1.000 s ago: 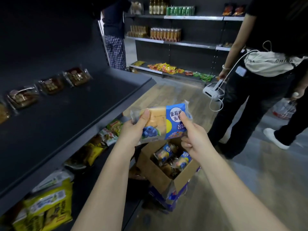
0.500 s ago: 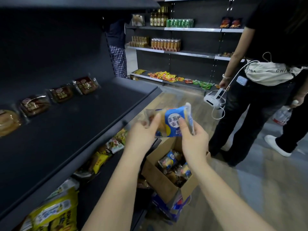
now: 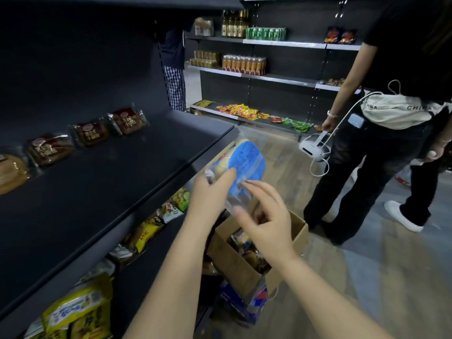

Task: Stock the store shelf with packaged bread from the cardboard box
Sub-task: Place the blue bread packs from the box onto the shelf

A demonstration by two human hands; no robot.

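Bread packet (image 3: 247, 160) flips blue back up; right hand (image 3: 266, 216) loosens

Below, the cardboard box (image 3: 299, 234) stands open with more packets (image 3: 244, 241) inside. Right grip is slack, fingers spread at the packet's lower edge. Left hand (image 3: 210, 194) pinches the packet, thumb on top, just right of the shelf (image 3: 122, 182) front edge.

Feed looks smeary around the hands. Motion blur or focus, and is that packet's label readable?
Head view: motion blur, not focus: the right hand smears at its fingers and print on the blue bread packet is unreadable, while the brown bread packs on the dark shelf look sharp; the wide angle bows its edge.
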